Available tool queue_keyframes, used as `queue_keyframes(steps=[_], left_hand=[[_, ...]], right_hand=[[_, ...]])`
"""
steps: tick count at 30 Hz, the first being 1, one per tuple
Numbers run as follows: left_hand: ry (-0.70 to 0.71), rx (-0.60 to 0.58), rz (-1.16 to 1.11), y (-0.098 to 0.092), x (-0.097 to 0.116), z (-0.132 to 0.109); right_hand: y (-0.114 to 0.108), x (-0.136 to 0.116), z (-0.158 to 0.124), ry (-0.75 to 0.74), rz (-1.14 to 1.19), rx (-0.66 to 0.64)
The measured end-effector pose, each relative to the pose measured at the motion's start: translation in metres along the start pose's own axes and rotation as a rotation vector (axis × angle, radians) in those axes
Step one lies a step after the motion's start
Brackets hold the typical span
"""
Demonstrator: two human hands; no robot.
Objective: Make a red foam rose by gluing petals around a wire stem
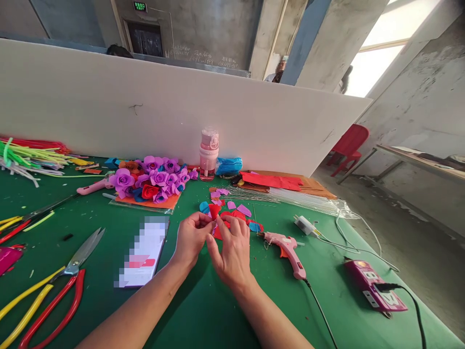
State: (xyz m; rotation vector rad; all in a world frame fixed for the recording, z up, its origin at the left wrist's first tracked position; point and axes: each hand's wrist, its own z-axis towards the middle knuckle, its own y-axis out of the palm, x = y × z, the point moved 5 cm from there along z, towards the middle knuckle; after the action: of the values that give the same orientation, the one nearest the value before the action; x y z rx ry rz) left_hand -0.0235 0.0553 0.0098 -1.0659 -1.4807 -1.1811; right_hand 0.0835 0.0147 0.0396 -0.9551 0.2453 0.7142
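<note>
Between my hands a piece of red petal material (214,212) stands up, flared at the top. My left hand (192,235) pinches its lower part between thumb and fingers. From the other side my right hand (233,245) closes its fingers against the same piece; its exact grip is partly hidden. Behind the fingers lie loose red, blue and purple petals (244,210), partly covered by my right hand. A pink glue gun (286,249) rests on the green table to the right of my right hand, its nozzle toward the petals.
Finished purple flowers (160,178) lie in a heap at back left. A phone (143,254) and large scissors (74,264) are on the left. A pink bottle (209,157) stands by the white partition (174,106). A power strip (376,286), charger (307,225) and cables occupy the right.
</note>
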Motion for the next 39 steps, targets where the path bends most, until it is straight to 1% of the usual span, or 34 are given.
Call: queue_keyframes(steps=[2,4,6,8,9,11,12,15,19,22,24,27,29,33,37,39], left_hand=[[-0.008,0.004,-0.023,-0.001,0.001,0.001],[-0.019,-0.004,-0.082,-0.005,0.002,0.005],[-0.066,-0.059,-0.169,-0.008,0.001,0.011],[-0.139,-0.156,-0.231,-0.009,-0.001,0.015],[-0.149,-0.197,-0.243,-0.01,0.0,0.017],[-0.112,-0.255,-0.235,-0.012,0.006,0.018],[-0.08,-0.282,-0.219,-0.012,0.009,0.017],[-0.017,-0.341,-0.148,-0.01,0.017,0.013],[0.031,-0.322,-0.048,-0.009,0.021,0.008],[0.043,-0.3,-0.01,-0.007,0.021,0.005],[0.044,-0.304,0.009,-0.005,0.02,0.004],[0.047,-0.328,0.025,-0.002,0.018,0.002],[0.046,-0.335,0.029,-0.001,0.017,0.001],[0.016,-0.326,0.015,-0.001,0.016,0.002],[-0.022,-0.331,0.01,0.0,0.013,0.001],[-0.037,-0.339,0.014,0.0,0.011,0.001]], right_hand=[[-0.003,0.001,0.001,0.01,0.004,0.0],[-0.008,0.008,0.005,0.063,0.098,0.045],[-0.012,0.026,0.009,0.199,0.321,0.111],[-0.008,0.049,0.012,0.408,0.632,0.154],[-0.004,0.06,0.012,0.512,0.784,0.16],[0.005,0.074,0.012,0.65,0.994,0.15],[0.007,0.078,0.013,0.674,1.047,0.142],[0.009,0.078,0.015,0.649,1.078,0.119],[0.004,0.065,0.017,0.556,1.021,0.121],[-0.001,0.059,0.017,0.491,0.878,0.139],[-0.002,0.057,0.018,0.439,0.816,0.122],[-0.002,0.055,0.019,0.364,0.808,0.076],[-0.003,0.056,0.02,0.379,0.79,0.065],[-0.005,0.059,0.019,0.442,0.762,0.099],[-0.001,0.06,0.018,0.442,0.859,0.083],[0.002,0.06,0.017,0.473,0.886,0.064]])
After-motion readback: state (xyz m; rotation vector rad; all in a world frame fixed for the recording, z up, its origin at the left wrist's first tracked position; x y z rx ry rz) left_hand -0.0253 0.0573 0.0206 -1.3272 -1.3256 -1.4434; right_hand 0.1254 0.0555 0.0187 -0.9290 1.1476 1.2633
